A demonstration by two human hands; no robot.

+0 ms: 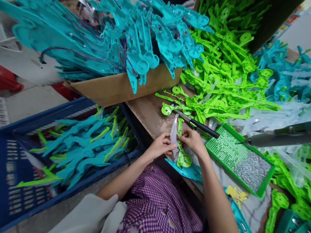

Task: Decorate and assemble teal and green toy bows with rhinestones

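Observation:
At the table's front edge, my left hand pinches a clear plastic strip between thumb and fingers. Just right of it, my right hand has its fingers closed on a lime green plastic part, whose round end points toward my body. The strip stands roughly upright beside the green part; whether they touch is hard to tell. Below both lies a teal plastic piece, partly hidden by the green part.
A black-handled tool and a green tray of small parts lie right. Behind are heaped lime parts and a cardboard box of teal pieces. A blue crate stands left; a dark tool juts in from the right.

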